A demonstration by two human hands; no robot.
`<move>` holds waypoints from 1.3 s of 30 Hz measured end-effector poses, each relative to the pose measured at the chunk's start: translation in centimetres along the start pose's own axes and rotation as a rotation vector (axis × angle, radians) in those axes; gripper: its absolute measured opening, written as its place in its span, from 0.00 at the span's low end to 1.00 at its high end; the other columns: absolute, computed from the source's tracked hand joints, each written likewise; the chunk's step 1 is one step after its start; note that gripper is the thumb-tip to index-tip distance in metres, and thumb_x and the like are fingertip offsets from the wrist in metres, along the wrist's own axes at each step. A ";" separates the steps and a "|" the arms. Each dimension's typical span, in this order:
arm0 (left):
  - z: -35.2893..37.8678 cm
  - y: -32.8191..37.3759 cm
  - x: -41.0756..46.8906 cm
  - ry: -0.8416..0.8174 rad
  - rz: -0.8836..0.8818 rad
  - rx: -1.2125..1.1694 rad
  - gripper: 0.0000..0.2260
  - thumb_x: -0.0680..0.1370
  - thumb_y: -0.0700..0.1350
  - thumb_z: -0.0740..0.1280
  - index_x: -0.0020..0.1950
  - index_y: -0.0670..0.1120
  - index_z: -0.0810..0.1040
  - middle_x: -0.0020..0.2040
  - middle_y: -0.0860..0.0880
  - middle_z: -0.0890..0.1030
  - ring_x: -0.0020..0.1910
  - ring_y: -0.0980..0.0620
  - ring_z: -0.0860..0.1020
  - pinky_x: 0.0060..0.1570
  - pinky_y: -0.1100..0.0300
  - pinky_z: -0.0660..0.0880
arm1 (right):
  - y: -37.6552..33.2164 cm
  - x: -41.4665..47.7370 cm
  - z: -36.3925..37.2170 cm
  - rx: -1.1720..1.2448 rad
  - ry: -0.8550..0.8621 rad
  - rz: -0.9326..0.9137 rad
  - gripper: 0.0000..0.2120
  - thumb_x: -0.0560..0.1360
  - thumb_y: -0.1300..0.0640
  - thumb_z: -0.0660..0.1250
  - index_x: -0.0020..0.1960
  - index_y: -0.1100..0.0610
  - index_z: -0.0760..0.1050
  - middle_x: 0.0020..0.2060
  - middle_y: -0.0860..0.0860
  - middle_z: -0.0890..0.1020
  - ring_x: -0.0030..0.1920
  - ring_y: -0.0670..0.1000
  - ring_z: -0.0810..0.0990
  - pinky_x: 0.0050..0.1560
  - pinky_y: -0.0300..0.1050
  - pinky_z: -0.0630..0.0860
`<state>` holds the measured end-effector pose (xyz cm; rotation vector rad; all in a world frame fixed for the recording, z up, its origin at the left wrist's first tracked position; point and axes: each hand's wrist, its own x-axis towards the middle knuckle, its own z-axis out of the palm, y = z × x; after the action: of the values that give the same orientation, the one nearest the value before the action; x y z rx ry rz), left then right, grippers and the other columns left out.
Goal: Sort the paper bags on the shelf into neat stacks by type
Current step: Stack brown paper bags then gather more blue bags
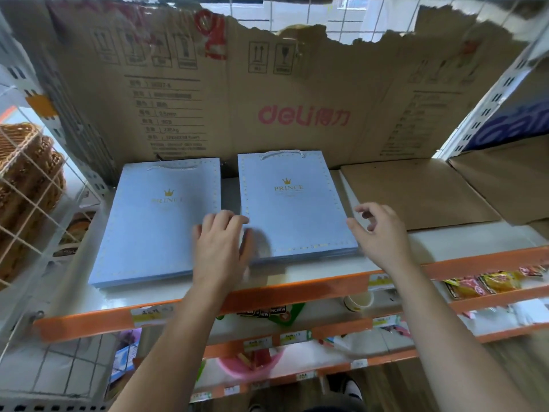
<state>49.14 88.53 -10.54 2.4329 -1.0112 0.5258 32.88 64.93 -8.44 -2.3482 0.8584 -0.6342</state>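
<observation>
Two stacks of light blue paper bags printed with a gold crown and "PRINCE" lie flat on the white shelf (312, 272). The left blue stack (154, 224) is slightly skewed; the right blue stack (292, 206) sits straighter. My left hand (219, 248) rests palm down across the gap, its fingers on the inner edges of both stacks. Just beside the right stack's right edge hovers my right hand (378, 233), fingers spread and curled, holding nothing. Flat brown paper bags (416, 194) lie to the right, with another brown pile (505, 185) further right.
A torn brown "deli" cardboard sheet (267, 93) lines the back of the shelf. A wire grid with wicker baskets (26, 185) stands at left. The orange shelf lip (297, 295) runs along the front; lower shelves hold snacks and small goods.
</observation>
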 end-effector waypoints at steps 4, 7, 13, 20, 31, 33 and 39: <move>1.3 5.0 2.7 -0.030 0.081 -0.025 0.10 0.78 0.50 0.62 0.53 0.48 0.80 0.52 0.48 0.79 0.53 0.45 0.75 0.52 0.48 0.69 | 2.7 0.4 -3.3 -0.029 0.086 -0.015 0.11 0.76 0.55 0.68 0.57 0.56 0.78 0.50 0.51 0.77 0.48 0.48 0.74 0.47 0.41 0.68; 3.0 9.5 3.9 -0.027 0.148 -0.031 0.08 0.78 0.49 0.65 0.53 0.49 0.80 0.52 0.48 0.80 0.52 0.45 0.76 0.52 0.50 0.68 | 5.8 0.6 -6.4 -0.036 0.141 0.010 0.09 0.75 0.57 0.69 0.55 0.57 0.78 0.48 0.50 0.77 0.48 0.50 0.76 0.48 0.43 0.71; 7.0 21.8 5.5 -0.060 0.255 -0.058 0.10 0.76 0.51 0.59 0.47 0.48 0.78 0.46 0.50 0.77 0.46 0.45 0.75 0.47 0.51 0.67 | 13.7 0.7 -14.5 -0.018 0.201 0.059 0.06 0.74 0.59 0.69 0.51 0.57 0.79 0.42 0.50 0.79 0.41 0.49 0.77 0.43 0.41 0.70; 11.7 38.5 5.8 -0.081 0.292 -0.127 0.12 0.76 0.52 0.58 0.46 0.48 0.78 0.46 0.49 0.77 0.46 0.44 0.74 0.43 0.54 0.62 | 25.0 0.4 -26.2 -0.062 0.194 0.062 0.06 0.74 0.59 0.68 0.51 0.54 0.78 0.41 0.47 0.79 0.43 0.48 0.77 0.43 0.41 0.70; 18.5 52.6 8.0 -0.196 0.319 -0.213 0.10 0.78 0.50 0.63 0.54 0.49 0.79 0.52 0.48 0.79 0.54 0.43 0.76 0.53 0.48 0.69 | 39.1 4.0 -35.1 -0.080 0.229 0.139 0.05 0.76 0.55 0.68 0.50 0.54 0.78 0.43 0.51 0.81 0.43 0.49 0.78 0.46 0.44 0.74; 20.3 54.4 9.2 -0.206 0.310 -0.217 0.10 0.77 0.50 0.63 0.54 0.49 0.79 0.52 0.47 0.79 0.53 0.42 0.76 0.52 0.48 0.69 | 41.3 5.3 -36.2 -0.094 0.239 0.162 0.05 0.77 0.54 0.67 0.50 0.54 0.78 0.43 0.50 0.81 0.43 0.49 0.78 0.44 0.42 0.72; 24.9 60.4 13.9 -0.292 0.314 -0.192 0.15 0.80 0.55 0.56 0.60 0.51 0.77 0.58 0.49 0.77 0.60 0.46 0.73 0.57 0.48 0.66 | 47.6 10.3 -40.6 -0.172 0.334 0.281 0.07 0.77 0.53 0.64 0.41 0.53 0.75 0.38 0.51 0.78 0.41 0.51 0.74 0.34 0.42 0.61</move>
<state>18.30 29.36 -8.49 2.2318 -1.5055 0.1599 -4.42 13.70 -6.54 -2.2399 1.4132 -0.8746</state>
